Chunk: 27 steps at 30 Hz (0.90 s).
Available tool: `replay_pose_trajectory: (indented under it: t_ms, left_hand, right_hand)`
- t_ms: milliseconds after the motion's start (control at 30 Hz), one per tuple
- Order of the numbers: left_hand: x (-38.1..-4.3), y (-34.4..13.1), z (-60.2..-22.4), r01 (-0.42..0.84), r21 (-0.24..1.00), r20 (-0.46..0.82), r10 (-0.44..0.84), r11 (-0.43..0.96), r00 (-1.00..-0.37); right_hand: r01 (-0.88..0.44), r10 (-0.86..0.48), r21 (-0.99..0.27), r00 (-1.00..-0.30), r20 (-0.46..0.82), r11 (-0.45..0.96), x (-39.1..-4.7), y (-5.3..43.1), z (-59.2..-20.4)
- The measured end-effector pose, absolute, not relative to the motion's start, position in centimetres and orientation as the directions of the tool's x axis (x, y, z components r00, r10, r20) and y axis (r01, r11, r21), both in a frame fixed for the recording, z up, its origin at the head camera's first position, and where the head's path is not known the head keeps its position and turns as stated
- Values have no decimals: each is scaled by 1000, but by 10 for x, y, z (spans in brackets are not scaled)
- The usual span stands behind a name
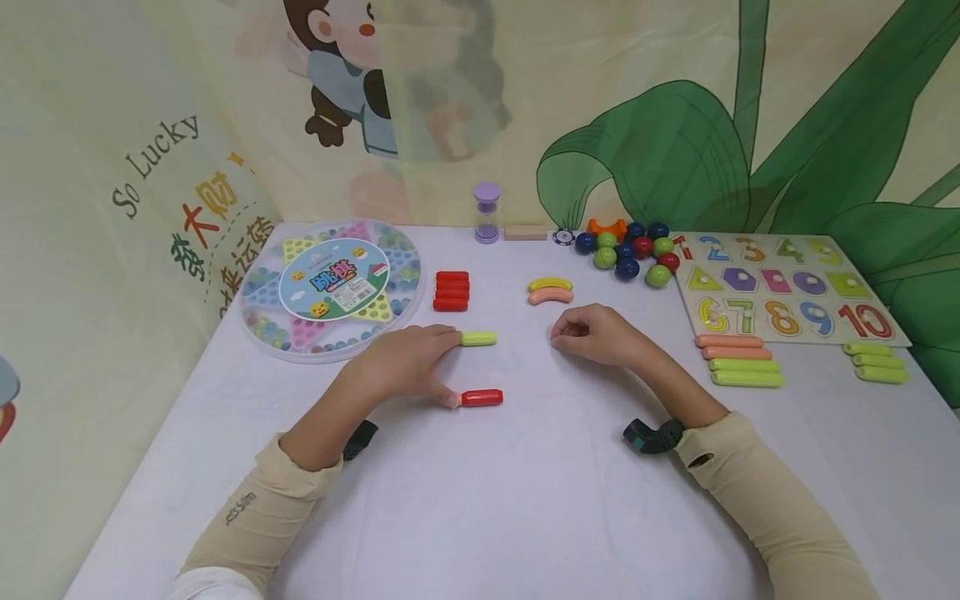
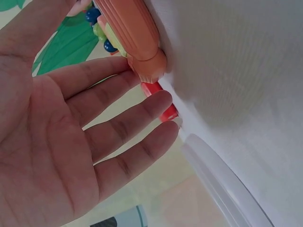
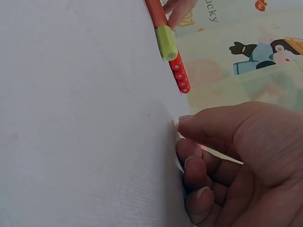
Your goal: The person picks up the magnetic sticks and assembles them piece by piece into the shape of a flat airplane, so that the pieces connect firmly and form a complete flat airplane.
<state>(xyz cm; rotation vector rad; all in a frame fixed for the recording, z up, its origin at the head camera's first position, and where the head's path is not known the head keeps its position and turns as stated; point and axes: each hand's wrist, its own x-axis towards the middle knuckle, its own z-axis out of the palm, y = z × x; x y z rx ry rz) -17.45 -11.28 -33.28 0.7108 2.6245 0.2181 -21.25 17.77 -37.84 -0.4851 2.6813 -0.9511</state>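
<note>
My left hand (image 1: 405, 362) spreads over the table with its fingers and thumb apart. Its fingertips touch the left end of a short light green ribbed stick (image 1: 478, 339), and its thumb is at the left end of a red ribbed stick (image 1: 482, 397). Up close in the left wrist view, a ribbed stick (image 2: 132, 28) looks orange and partly hides the fingertips. My right hand (image 1: 596, 335) rests on the table with loosely curled fingers and nothing in them. In the right wrist view the light green stick (image 3: 167, 43) lies in front of several red sticks (image 3: 181, 78).
Behind the hands lie stacked red sticks (image 1: 452, 292) and curved yellow (image 1: 551, 285) and pink pieces (image 1: 551, 296). A round board game box (image 1: 408, 292) is at left. A purple hourglass (image 1: 487, 212), coloured balls (image 1: 627, 268), a number puzzle (image 1: 795, 287) and more sticks (image 1: 746, 379) stand around.
</note>
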Motion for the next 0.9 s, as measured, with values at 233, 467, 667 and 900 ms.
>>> replay_pose_trajectory:
  t_ms: [233,467,667,900]
  left_hand:
    - [-175,-115,-334,438,254,-345,504,862,-791]
    - [-175,-116,-333,437,248,-344,500,865,-795]
    - [-174,-115,-333,441,240,-348,501,865,-793]
    - [-175,-113,-334,446,232,-352,502,865,-790]
  right_hand:
    - [-237,-360,-633,-930,-71,737,-221,183,-377]
    - [-157,-206,-600,-978,-14,785,-239,187,-365]
    - [-163,-107,-509,-985,137,845,-256,196,-354]
    - [-63,25,-416,-979,202,907,-265,233,-349]
